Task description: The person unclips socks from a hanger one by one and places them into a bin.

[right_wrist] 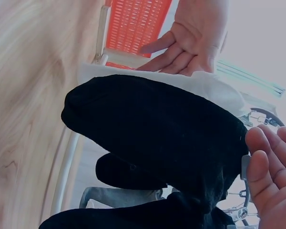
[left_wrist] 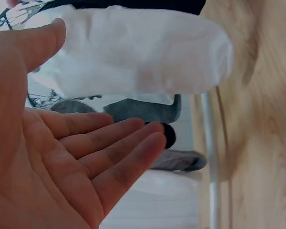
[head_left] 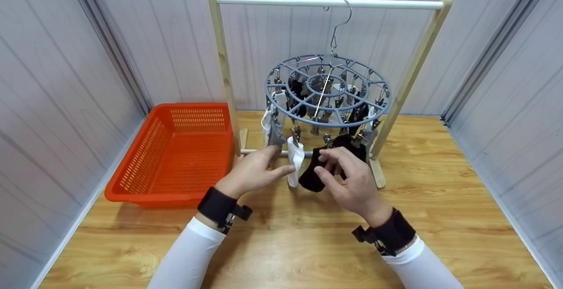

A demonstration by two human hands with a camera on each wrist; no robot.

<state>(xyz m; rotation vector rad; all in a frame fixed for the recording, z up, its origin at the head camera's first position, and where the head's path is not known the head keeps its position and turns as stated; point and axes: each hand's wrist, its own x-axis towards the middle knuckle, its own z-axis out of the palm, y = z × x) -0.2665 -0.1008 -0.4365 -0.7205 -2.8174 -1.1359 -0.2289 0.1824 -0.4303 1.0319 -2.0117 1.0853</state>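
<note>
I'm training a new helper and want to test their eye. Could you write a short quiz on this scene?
1. Which colour is the sock nearest the right hand? (a) white (b) black (c) grey
2. True or false: the left hand is clenched.
3. Fill in: in the head view, the basket stands to the ____ of the rack.

Key: 1: b. 2: false; its fingers are extended. 3: left.

From me, the right hand [head_left: 352,181] hides some part of the black socks [head_left: 310,178]. Both white sleeves [head_left: 189,254] are cut by the head view's lower edge. Many clips [head_left: 277,79] are too small to tell what they hold.
</note>
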